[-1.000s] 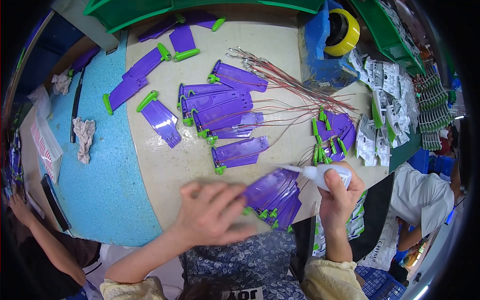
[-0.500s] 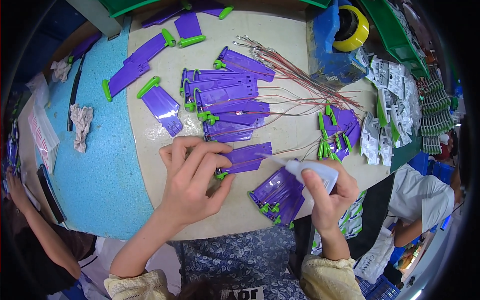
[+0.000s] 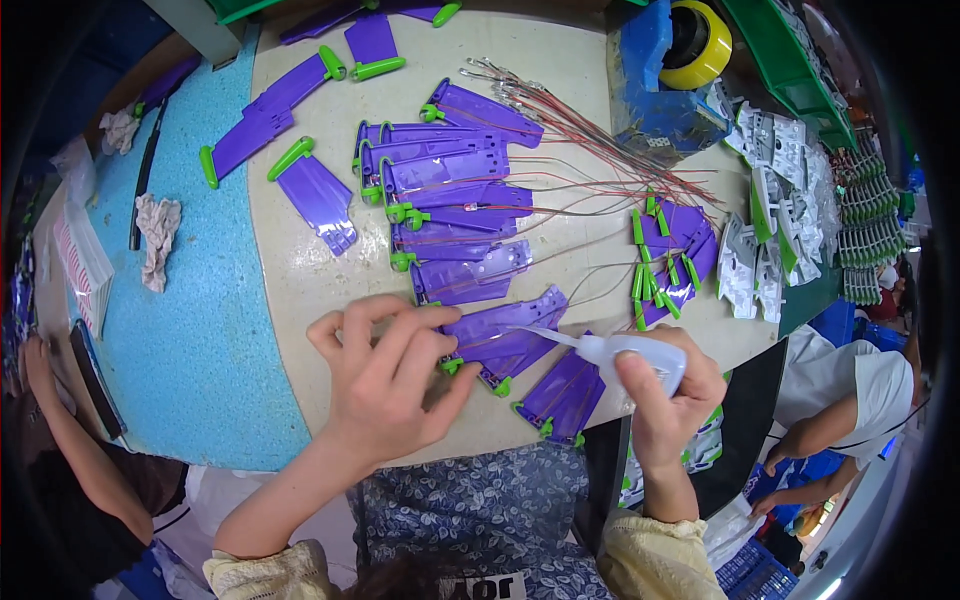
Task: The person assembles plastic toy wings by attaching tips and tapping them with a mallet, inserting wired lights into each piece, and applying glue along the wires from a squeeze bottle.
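My left hand (image 3: 385, 385) is at the left end of a purple wing-shaped plastic panel (image 3: 490, 328), its fingertips and thumb closed around the edge by a green tip. My right hand (image 3: 665, 400) grips a translucent squeeze bottle (image 3: 650, 360) with a long thin nozzle. The nozzle points left, its tip over the panel; whether they touch I cannot tell. A second purple panel with a green tip (image 3: 501, 386) lies partly beneath the first. To its right rest more purple panels (image 3: 565, 392). Just above my left fingers lies another purple panel (image 3: 475, 274), beside a row of wired ones.
Red and dark wires (image 3: 580, 125) trail right from the row. Small green parts (image 3: 650, 285) lie on purple pieces at right. Loose purple panels (image 3: 320, 205) lie at upper left. A blue tape dispenser (image 3: 645, 80) stands at the back, grey-white parts (image 3: 755, 230) beside it. People work either side.
The panel formerly under my left hand now lies further up, against the row. My left hand has another panel from the lower pile, which has spread leftward. The bottle remains in my right hand.
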{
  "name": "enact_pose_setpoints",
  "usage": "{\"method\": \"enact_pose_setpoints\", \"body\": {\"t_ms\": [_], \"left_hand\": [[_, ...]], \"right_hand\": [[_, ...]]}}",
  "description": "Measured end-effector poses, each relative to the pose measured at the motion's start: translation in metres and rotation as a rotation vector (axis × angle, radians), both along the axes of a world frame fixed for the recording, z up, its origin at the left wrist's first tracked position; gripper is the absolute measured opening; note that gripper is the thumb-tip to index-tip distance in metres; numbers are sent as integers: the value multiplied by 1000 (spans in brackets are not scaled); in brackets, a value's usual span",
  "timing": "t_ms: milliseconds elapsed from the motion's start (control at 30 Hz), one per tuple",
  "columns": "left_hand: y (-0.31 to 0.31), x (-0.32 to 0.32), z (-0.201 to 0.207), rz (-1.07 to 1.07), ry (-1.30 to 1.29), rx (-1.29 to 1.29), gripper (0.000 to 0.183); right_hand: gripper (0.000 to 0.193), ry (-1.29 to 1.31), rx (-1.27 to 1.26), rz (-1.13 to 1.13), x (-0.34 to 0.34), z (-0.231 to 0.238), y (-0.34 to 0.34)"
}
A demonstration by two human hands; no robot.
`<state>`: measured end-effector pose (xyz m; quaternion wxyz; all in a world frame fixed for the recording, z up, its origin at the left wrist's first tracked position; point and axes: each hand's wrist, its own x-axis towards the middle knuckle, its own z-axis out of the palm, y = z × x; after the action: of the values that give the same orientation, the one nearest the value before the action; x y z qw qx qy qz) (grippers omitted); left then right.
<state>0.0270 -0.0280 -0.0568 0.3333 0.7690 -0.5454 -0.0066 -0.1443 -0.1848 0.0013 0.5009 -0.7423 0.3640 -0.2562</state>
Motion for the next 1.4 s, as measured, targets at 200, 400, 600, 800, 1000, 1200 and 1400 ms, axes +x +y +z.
{"method": "enact_pose_setpoints", "body": {"t_ms": [200,400,600,800,1000,1200,1400], "left_hand": [[-2,2,1,-10,74,-18,32],[-1,4,1,-16,86,-34,33],[1,-1,-5,30,-75,-83,38],[0,-25,-1,64,-130,22,30],[0,-20,0,23,23,-23,32],[0,-18,1,10,76,-20,33],[13,-44,5,-206,-41,-17,40]], "right_hand": [[15,113,-305,101,10,-7,1],[17,121,-291,182,-2,6,5],[22,-73,121,-239,-22,9,-2],[12,-74,32,-87,-18,3,5],[15,70,-297,115,-1,-11,6],[16,85,-229,117,-12,3,7],[12,60,-52,-76,-29,7,0]]}}
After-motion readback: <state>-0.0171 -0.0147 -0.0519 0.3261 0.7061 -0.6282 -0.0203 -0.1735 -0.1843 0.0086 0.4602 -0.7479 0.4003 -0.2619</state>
